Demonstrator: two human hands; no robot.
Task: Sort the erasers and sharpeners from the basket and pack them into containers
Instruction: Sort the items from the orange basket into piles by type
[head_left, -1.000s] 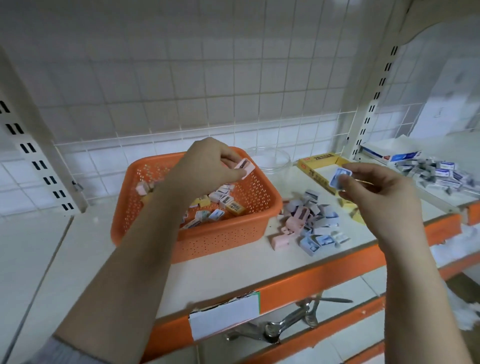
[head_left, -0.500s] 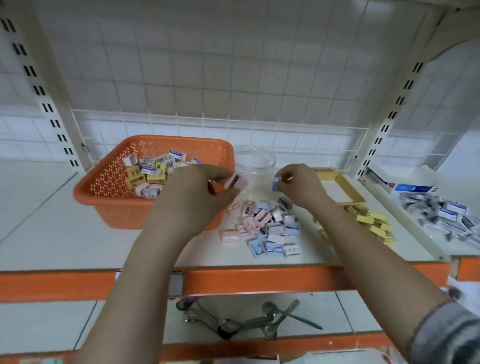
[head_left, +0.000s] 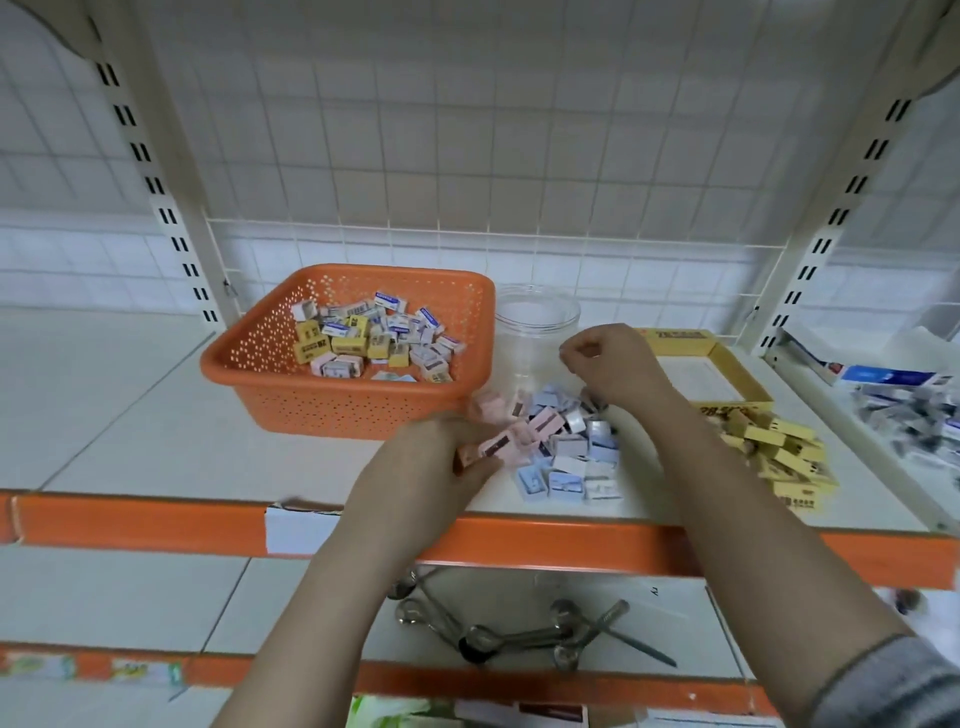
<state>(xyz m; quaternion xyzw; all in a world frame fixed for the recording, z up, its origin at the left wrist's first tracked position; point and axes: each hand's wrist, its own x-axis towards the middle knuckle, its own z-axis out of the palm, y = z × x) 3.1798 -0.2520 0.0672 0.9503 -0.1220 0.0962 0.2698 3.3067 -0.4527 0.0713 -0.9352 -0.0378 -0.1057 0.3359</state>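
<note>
I see an orange basket (head_left: 270, 364) whose walls are dotted with small round holes; the little boxes (head_left: 369, 338) in it are yellow with dark print, white with blue labels, and pale pink. On the white shelf (head_left: 130, 415), edged by an orange strip (head_left: 130, 519) bearing a white label (head_left: 301, 527), a loose heap (head_left: 566, 447) mixes pink pieces carrying dark stripes with pale blue and white ones. My left hand (head_left: 431, 467) holds a pink piece (head_left: 493, 448) with a dark stripe. I make out a clear jar (head_left: 537, 317), a yellow tray (head_left: 727, 364) with dark lettering, and yellow boxes (head_left: 779, 447) beside it. The sleeve (head_left: 893, 680) is grey, faintly striped. The back wall is a white wire grid (head_left: 467, 156).
</note>
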